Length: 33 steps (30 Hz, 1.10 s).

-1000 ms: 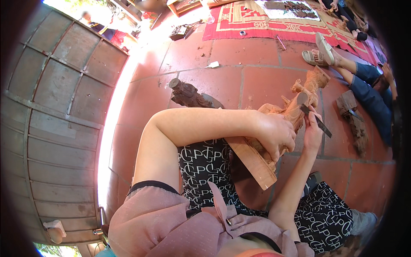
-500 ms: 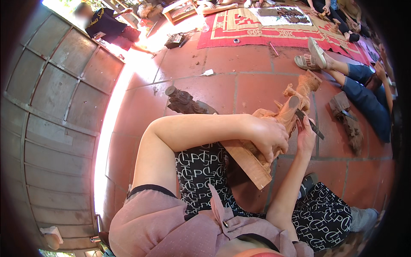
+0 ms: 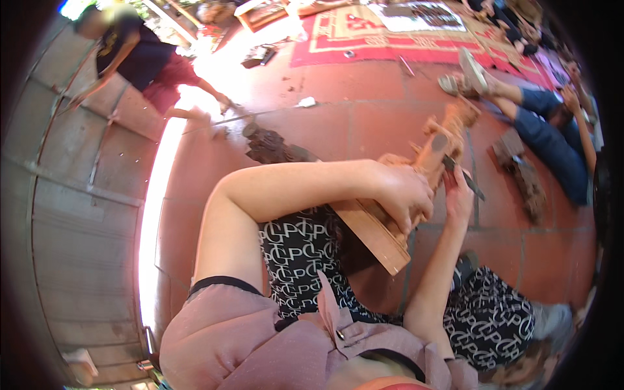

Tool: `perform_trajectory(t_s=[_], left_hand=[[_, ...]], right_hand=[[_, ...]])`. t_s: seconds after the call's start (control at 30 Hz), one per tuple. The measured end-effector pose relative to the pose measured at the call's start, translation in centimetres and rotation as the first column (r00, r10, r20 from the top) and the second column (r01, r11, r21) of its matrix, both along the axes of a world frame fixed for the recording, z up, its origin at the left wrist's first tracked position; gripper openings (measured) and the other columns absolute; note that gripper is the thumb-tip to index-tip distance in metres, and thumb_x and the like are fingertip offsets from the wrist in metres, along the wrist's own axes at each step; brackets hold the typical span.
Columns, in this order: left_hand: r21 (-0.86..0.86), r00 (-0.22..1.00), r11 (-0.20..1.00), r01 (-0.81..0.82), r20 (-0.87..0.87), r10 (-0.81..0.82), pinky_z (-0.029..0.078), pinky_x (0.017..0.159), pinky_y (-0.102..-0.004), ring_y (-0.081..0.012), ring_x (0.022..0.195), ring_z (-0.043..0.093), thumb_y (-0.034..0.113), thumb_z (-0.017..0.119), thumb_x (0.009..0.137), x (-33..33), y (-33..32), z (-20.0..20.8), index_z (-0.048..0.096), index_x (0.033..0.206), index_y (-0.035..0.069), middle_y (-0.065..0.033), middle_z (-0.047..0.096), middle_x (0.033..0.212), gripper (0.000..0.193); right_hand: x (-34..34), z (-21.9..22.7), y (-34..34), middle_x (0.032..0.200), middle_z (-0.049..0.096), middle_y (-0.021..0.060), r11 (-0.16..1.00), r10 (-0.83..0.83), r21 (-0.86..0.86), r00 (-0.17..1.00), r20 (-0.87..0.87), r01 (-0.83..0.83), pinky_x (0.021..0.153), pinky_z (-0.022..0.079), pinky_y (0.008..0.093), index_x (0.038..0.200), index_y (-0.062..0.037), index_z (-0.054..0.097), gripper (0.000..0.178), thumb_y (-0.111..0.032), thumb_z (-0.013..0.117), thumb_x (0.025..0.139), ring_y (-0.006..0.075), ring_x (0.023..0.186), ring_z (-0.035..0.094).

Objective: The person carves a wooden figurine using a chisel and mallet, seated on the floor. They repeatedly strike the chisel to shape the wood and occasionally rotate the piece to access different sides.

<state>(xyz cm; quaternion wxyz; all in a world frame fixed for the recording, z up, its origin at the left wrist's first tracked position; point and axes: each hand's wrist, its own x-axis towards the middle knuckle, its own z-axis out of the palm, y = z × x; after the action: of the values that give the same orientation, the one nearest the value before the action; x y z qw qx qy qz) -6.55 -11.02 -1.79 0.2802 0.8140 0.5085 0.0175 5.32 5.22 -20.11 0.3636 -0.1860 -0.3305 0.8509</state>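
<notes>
A light-coloured wood carving (image 3: 454, 127) with a flat base (image 3: 377, 242) lies slantwise across in front of me, its figured end pointing to the far right. My left hand (image 3: 408, 197) is closed over the middle of the carving, gripping it close to the base. In my right hand (image 3: 459, 194) a dark flat strip (image 3: 477, 187) is pinched between the fingers. The strip's upper end is against or very near the carving's side; I cannot tell its exact kind.
On the red tiled floor (image 3: 383, 123), a dark carving (image 3: 270, 146) lies beyond my left arm. To the right are another dark carved piece (image 3: 523, 182) and a seated person's legs (image 3: 559, 140). A person (image 3: 140, 58) stands by the metal wall (image 3: 78, 214). A red patterned mat (image 3: 357, 42) lies far off.
The person at the upper left has come nearer, bent over with an arm reaching down along the metal wall. The view has shifted slightly. My hands keep nearly the same hold.
</notes>
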Motion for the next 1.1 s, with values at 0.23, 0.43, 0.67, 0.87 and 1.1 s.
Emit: perform_trajectory(t_s=[0.23, 0.43, 0.67, 0.87, 1.1], left_hand=[[0.001, 0.999, 0.999, 0.037, 0.04, -0.037, 0.03, 0.104, -0.0434, -0.0312, 0.123, 0.041, 0.024, 0.069, 0.071, 0.0, 0.8, 0.0, 0.056, 0.12, 0.008, -0.0136, 0.053, 0.124, 0.054], [0.011, 0.999, 1.0, 0.01, 0.047, -0.011, 0.027, 0.104, -0.042, -0.0282, 0.122, 0.043, 0.029, 0.068, 0.073, 0.6, 0.7, 0.7, 0.058, 0.118, 0.009, -0.0109, 0.054, 0.121, 0.051], [-0.091, 0.999, 0.995, 0.033, 0.014, -0.032, 0.028, 0.106, -0.0435, -0.0345, 0.125, 0.039, 0.037, 0.065, 0.076, 1.0, 1.4, 1.5, 0.054, 0.12, 0.002, -0.0162, 0.048, 0.129, 0.057], [-0.108, 1.0, 0.994, 0.019, 0.005, -0.019, 0.028, 0.107, -0.0433, -0.0341, 0.126, 0.038, 0.036, 0.066, 0.075, 1.3, 1.4, 1.8, 0.055, 0.12, 0.003, -0.0155, 0.048, 0.13, 0.057], [-0.106, 1.0, 0.994, 0.005, -0.03, -0.009, 0.027, 0.108, -0.0432, -0.0345, 0.128, 0.037, 0.036, 0.067, 0.074, 1.4, 1.3, 1.9, 0.055, 0.12, 0.004, -0.0151, 0.048, 0.131, 0.057]], right_hand=[[-1.0, 0.0, -0.2, 0.078, 0.063, 0.0052, 0.978, -0.18, -0.107, 0.984, -0.009, 0.178, 0.063, 0.052, 0.0278, 0.086, -0.0055, 0.058, 0.012, -0.011, 0.069, 0.083, 0.0145, 0.069, 0.061], [0.7, 0.3, 0.1, 0.075, 0.063, 0.0078, 0.973, -0.177, -0.163, 0.98, -0.091, 0.161, 0.06, 0.057, 0.0321, 0.085, -0.0055, 0.055, 0.013, -0.006, 0.067, 0.082, 0.0197, 0.067, 0.066], [0.1, 0.3, -1.1, 0.082, 0.064, 0.009, 0.981, -0.106, -0.176, 0.986, -0.129, 0.082, 0.072, 0.055, 0.0355, 0.084, -0.0049, 0.056, 0.006, -0.007, 0.061, 0.086, 0.019, 0.075, 0.065], [-0.9, -0.5, -1.3, 0.09, 0.064, 0.0055, 0.99, -0.106, -0.097, 0.992, -0.073, 0.099, 0.081, 0.045, 0.0269, 0.086, -0.0053, 0.06, 0.008, -0.013, 0.06, 0.088, 0.0137, 0.086, 0.059], [-1.3, 0.8, -2.5, 0.091, 0.063, 0.002, 0.973, -0.188, 0.139, 0.982, 0.006, 0.185, 0.079, 0.042, 0.023, 0.099, -0.0014, 0.066, 0.021, -0.016, 0.067, 0.084, 0.0092, 0.086, 0.054]])
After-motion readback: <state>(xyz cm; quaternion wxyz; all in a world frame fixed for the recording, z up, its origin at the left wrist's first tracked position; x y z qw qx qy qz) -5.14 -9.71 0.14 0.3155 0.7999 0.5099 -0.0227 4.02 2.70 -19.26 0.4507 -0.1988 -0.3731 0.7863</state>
